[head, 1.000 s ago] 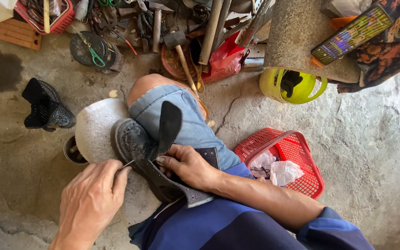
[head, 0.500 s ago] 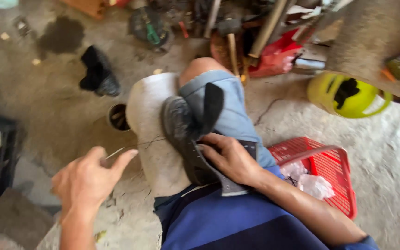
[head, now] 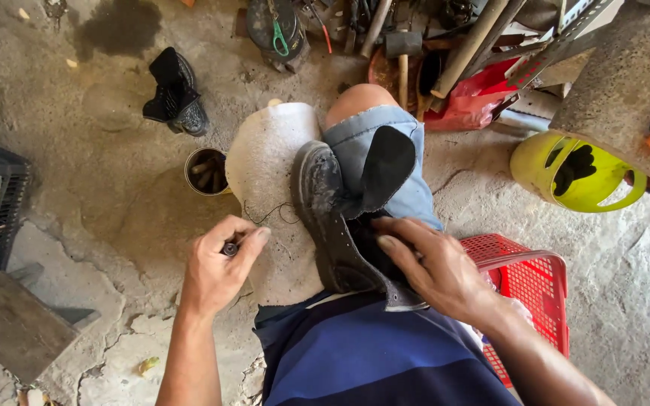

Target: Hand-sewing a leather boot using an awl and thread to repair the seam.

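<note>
1. Across the middle of the frame, the worn dark grey leather boot lies along the person's lap, its black tongue flopped up over the blue denim knee; half a second ago it sat the same way, so the boot has stayed put.
2. Beside it at centre left, the pale cloth pad covers the other thigh.
3. At centre right, the right hand rests spread over the boot's opening, fingers loosely flat, pinning it as before.
4. At lower centre left, the left hand, open and lifted wide a moment ago, has closed round a small dark awl handle and drawn back toward the boot.
5. The thin dark thread now lies slack in a loop on the pad, which suggests one stitch pulled through.
</note>
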